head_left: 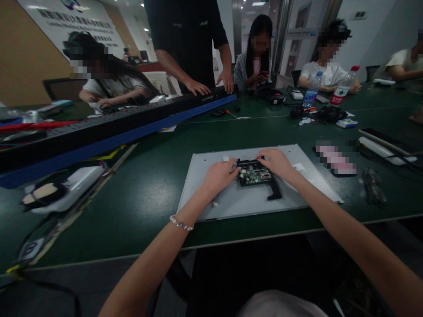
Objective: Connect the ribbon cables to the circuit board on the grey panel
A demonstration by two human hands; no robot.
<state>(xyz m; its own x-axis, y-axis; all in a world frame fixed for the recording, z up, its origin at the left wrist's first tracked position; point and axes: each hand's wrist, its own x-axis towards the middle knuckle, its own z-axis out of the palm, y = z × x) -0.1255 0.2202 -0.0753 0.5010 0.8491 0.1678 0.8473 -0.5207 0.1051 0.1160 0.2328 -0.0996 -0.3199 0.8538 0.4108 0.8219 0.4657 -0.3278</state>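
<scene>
A grey metal panel [251, 200] lies flat on the green table [152, 185] in front of me. A green circuit board in a black frame [256, 174] sits on the panel's middle. My left hand [220, 174] rests at the board's left edge, fingers curled against it. My right hand [276, 162] lies over the board's upper right corner, fingers bent down onto the frame. A beaded bracelet [181, 224] circles my left wrist. Whether either hand pinches a small part is hidden.
A long black and blue bar [109, 125] crosses the table at left, a standing person's hands [211, 84] on its far end. Several seated people work across the table. Water bottles [343, 86], phones [386, 141], small tools and a white device [62, 191] lie about.
</scene>
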